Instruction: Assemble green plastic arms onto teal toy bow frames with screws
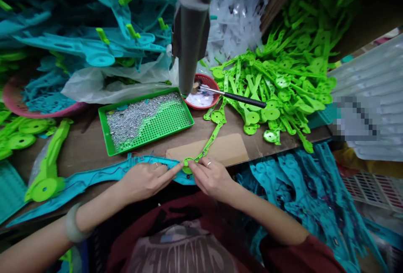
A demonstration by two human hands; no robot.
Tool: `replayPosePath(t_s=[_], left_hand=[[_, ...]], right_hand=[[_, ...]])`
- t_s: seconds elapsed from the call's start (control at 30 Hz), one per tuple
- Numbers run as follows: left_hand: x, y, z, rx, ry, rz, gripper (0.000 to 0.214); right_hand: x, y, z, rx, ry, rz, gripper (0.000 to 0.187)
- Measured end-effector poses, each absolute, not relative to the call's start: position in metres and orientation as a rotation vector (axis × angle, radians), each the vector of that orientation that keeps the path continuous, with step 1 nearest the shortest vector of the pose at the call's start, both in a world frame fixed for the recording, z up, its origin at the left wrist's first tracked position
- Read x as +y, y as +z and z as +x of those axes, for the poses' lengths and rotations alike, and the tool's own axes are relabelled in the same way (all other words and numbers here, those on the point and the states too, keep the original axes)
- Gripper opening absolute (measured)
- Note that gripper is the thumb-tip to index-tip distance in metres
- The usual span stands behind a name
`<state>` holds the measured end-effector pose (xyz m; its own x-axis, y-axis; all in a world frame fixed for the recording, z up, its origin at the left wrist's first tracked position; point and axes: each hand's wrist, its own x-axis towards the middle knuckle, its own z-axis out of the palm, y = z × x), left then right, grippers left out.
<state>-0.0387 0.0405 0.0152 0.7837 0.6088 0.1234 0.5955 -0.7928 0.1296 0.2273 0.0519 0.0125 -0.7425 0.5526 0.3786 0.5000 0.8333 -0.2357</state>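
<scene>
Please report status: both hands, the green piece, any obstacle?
Left hand and right hand: both at round end of green piece. Round end: over blue part. Gray cylinder: beyond hands, not touching them.

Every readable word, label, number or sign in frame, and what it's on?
No text legible enough to quote.
Large greyish lettering on the dark red fabric shirt: seemingly upside down, too blurred.
Pixelated patch on the whitish ribbed plastic sheeting: obscured.
</scene>
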Motion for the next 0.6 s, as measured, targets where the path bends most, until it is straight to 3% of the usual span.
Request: replayPosePath(t_s=[0.37, 0.5, 0.6], left_hand=[[0.059, 0.044, -0.017, 0.947, -0.190, 2.752, 0.048], [0.067, 0.057, 0.001, 0.865, -0.332, 2.836, 0.037], [0.067, 0.055, 0.013, 0.814, -0.354, 2.938, 0.026]], right_hand=[[0.049, 0.014, 0.221, -2.629, 0.196, -0.777, 0.030], [0.062, 0.027, 0.231, -2.690, 0.275, -0.623, 0.025], [0.128, 0.057, 0.252, -2.584, 0.417, -0.632, 0.020]])
